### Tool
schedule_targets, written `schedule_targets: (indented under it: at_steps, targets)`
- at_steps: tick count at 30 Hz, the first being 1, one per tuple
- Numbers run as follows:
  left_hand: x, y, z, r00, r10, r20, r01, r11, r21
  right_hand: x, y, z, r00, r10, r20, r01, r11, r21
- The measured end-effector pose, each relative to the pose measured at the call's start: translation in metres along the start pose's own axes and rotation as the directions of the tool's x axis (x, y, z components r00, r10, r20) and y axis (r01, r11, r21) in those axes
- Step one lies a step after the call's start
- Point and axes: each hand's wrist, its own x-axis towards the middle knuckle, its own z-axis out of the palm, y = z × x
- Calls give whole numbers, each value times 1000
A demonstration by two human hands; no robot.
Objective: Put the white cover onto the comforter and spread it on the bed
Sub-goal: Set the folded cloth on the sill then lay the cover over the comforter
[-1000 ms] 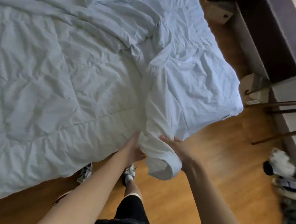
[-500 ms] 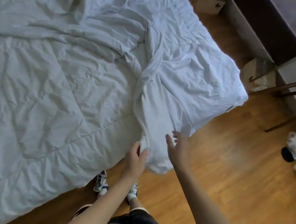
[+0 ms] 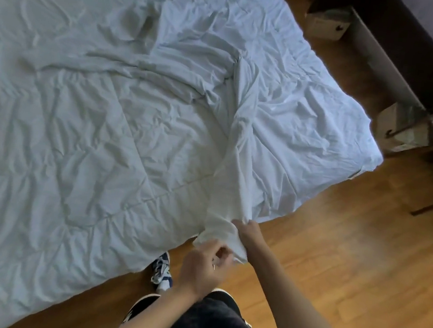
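Left hand: the left hand (image 3: 204, 268), lower centre of the frame, has its fingers curled and pinches the hanging end of the white cover (image 3: 223, 236).
Right hand: the right hand (image 3: 249, 231), just right of the left one, grips the same bunched fold from its right side; the fingertips are hidden in the cloth.
White cover: a gathered ridge of thin white fabric runs from both hands up toward the centre of the frame, then widens over the right-hand end of the bed. Its lower end hangs past the bedding edge, above the floor.
Comforter: the comforter (image 3: 74, 145), quilted and creased, fills the left and centre of the frame and lies flat on the bed. Stitch lines are exposed here, so this part appears uncovered.
Progress: judged partial. The cover appears to sit over the right-hand portion only; whether the comforter's corner is seated inside it cannot be told.
Remaining: draw the cover across the exposed comforter, then spread and smooth the assembly on the bed.
Containers: two cardboard boxes (image 3: 396, 127) stand on the wooden floor (image 3: 336, 248) at the upper right, beside dark furniture (image 3: 417, 52). Contents cannot be told.
Floor items: shoes lie at the right edge; the person's own sneaker (image 3: 163, 269) is near the bedding edge.
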Motion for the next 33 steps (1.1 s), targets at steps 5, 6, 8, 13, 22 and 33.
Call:
schedule_targets:
  at_steps: [5,6,8,13,22,33]
  targets:
    - [46,-38,-3,702,-712,28,711,697,-95,-38,-14,-26,976,-85,202,61,991,119]
    - [56,-44,-1,675,-728,123,737,674,-56,-41,-17,-32,966,-100,237,69,988,136]
    - [70,-49,16,547,-778,309,827,559,-57,-47,-25,-42,956,-114,269,77,987,144]
    - [58,-48,38,281,-612,739,933,-8,-361,-50,-30,-62,945,-106,311,68,989,131]
    - [29,-54,-57,476,-879,21,806,427,-411,-2,31,-40,987,-162,-16,127,825,-551]
    - [-75,-91,-209,736,-603,-307,654,751,94,-75,16,177,920,-321,223,385,841,-380]
